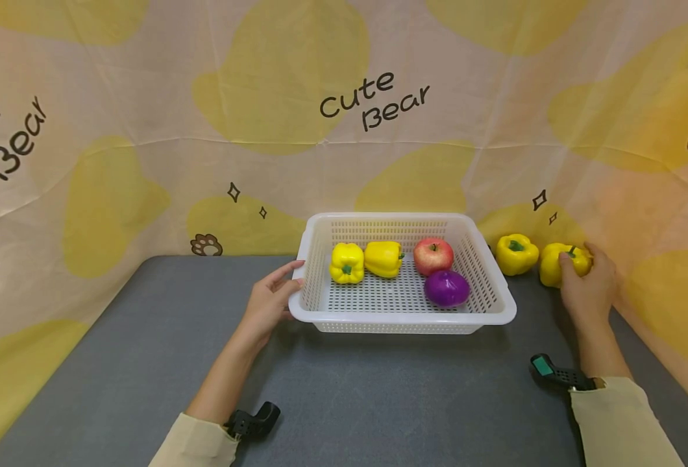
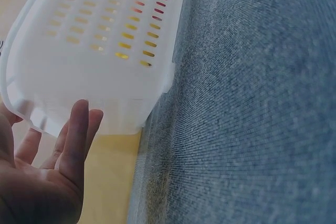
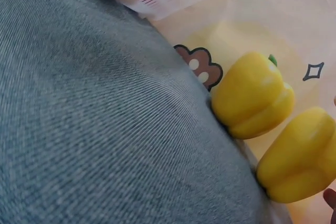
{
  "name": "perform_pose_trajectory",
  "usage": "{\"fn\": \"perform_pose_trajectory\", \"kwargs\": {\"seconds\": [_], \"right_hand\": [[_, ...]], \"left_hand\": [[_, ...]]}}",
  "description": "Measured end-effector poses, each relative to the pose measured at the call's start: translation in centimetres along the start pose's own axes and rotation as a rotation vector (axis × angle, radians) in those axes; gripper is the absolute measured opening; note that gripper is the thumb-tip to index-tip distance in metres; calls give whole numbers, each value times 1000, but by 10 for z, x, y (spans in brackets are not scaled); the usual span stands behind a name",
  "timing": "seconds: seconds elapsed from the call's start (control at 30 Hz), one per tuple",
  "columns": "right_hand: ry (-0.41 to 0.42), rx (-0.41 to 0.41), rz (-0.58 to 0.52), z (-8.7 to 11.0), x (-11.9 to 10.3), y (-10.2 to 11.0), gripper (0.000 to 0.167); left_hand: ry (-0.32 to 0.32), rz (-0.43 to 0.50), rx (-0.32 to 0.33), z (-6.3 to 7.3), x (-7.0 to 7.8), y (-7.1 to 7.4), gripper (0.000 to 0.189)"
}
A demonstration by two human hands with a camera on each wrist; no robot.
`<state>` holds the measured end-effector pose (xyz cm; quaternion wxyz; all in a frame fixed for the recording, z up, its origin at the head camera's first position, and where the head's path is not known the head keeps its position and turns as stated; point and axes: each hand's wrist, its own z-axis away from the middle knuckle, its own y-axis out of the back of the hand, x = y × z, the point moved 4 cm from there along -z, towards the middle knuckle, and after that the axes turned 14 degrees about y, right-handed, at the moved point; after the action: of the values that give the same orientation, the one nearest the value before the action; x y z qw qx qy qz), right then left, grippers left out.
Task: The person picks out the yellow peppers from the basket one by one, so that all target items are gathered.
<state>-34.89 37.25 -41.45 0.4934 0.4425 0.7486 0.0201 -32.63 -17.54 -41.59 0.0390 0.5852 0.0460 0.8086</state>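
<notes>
A white plastic basket [image 1: 402, 318] stands on the grey table. Inside it lie two yellow bell peppers [image 1: 346, 263], a red apple [image 1: 433, 256] and a purple, onion-like vegetable [image 1: 446, 288]. My left hand [image 1: 269, 298] holds the basket's left rim; the left wrist view shows its fingers [image 2: 77, 140] against the end wall. Right of the basket are two more yellow bell peppers, side by side. My right hand [image 1: 589, 285] grips the outer pepper [image 1: 551, 264], thumb on its near left side. The other pepper [image 1: 516, 254] sits between it and the basket. In the right wrist view only fingertips show, at the edge.
Behind the table [image 1: 379, 402] hangs a pale cloth [image 1: 496, 84] with yellow patches and "Cute Bear" lettering. It comes down close behind the basket and peppers, and angles along the right side. A black strapped device [image 1: 253, 421] is on each wrist.
</notes>
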Motion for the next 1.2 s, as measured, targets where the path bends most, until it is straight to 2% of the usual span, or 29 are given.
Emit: {"fn": "perform_pose_trajectory", "kwargs": {"seconds": [0.13, 0.33, 0.47, 0.73, 0.9, 1.2], "right_hand": [[-29, 81, -45, -1, -9, 5, 58], [16, 209, -38, -5, -33, 14, 50], [65, 234, -59, -9, -49, 20, 44], [157, 189, -48, -12, -78, 26, 40], [189, 171, -56, -9, -96, 29, 38], [215, 66, -52, -3, -124, 30, 39]], "left_hand": [[-2, -2, 1, 0, 0, 0, 44], [2, -3, 6, -1, -1, 0, 44], [4, -8, 7, -1, 0, 1, 44], [1, -15, 0, 0, 0, 1, 45], [3, -14, -6, 0, 0, 1, 45], [4, -14, 1, -1, -1, 1, 45]]}}
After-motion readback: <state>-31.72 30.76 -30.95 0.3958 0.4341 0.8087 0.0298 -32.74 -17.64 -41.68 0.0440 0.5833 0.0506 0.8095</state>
